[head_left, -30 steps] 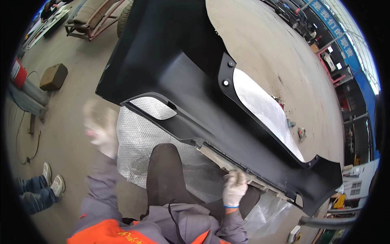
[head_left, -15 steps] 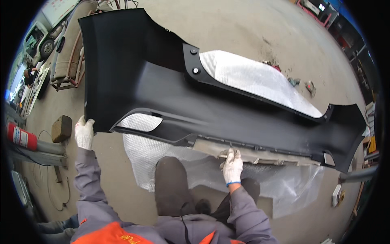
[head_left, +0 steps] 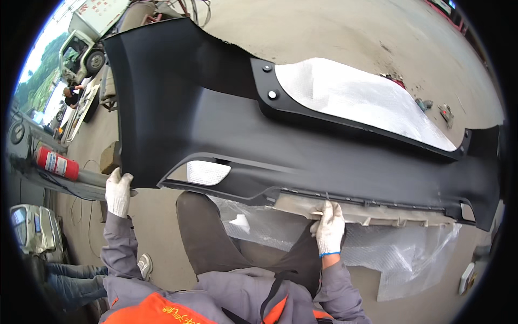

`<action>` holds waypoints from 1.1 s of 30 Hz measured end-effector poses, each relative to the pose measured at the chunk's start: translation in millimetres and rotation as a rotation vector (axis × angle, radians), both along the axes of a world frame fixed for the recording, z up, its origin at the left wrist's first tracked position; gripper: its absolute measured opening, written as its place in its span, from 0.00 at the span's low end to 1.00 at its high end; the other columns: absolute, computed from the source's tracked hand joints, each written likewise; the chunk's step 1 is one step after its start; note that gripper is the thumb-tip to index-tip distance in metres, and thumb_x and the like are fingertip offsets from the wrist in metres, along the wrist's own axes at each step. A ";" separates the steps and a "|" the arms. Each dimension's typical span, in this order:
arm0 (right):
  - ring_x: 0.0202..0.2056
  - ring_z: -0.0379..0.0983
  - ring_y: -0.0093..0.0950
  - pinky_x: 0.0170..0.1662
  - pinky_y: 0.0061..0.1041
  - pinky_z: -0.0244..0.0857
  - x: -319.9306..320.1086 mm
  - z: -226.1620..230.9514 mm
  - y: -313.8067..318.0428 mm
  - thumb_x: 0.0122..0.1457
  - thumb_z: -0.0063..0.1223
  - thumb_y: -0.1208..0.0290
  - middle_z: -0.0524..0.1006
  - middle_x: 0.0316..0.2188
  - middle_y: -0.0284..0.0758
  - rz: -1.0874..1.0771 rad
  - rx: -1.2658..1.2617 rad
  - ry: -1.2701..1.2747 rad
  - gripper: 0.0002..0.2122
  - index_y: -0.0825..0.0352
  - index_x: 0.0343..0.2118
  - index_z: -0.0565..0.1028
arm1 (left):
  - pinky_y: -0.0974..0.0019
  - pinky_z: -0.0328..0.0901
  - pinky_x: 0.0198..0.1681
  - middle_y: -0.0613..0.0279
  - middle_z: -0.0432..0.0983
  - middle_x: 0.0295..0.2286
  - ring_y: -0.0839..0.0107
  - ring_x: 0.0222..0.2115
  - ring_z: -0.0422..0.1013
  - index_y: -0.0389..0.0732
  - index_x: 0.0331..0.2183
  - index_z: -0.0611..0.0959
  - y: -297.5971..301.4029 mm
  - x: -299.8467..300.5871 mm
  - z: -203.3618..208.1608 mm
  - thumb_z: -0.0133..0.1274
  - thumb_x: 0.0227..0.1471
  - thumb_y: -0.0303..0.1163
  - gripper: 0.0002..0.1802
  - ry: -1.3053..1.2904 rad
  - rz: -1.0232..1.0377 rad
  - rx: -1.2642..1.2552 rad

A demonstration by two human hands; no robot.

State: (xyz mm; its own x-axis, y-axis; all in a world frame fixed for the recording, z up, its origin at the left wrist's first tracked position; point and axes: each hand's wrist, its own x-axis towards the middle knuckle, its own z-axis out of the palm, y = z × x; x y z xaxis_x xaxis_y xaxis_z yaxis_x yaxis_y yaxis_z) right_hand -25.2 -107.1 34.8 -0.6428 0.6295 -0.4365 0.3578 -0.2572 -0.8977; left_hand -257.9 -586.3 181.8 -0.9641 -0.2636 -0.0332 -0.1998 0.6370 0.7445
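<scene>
One black bumper (head_left: 226, 135), two gloved hands: left hand (head_left: 118, 190) gripping its corner, right hand (head_left: 329, 227) clamped on its lower edge.

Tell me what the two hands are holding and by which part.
Both gloved hands hold the black car bumper: the left hand grips its left end corner, the right hand its pale lower edge near the middle.

Concrete floor (head_left: 345, 32) carries bubble wrap sheets (head_left: 399, 259) and small scattered parts (head_left: 431, 105).
</scene>
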 end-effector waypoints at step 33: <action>0.10 0.64 0.19 0.12 0.22 0.56 -7.8 5.5 -23.7 0.74 0.45 0.56 0.79 0.21 0.34 -0.180 0.048 -0.008 0.17 0.67 0.37 0.73 | 0.49 0.66 0.60 0.43 0.73 0.55 0.46 0.58 0.68 0.37 0.61 0.68 267.9 -10.0 -116.5 0.62 0.52 0.51 0.43 -0.108 -1.985 -0.426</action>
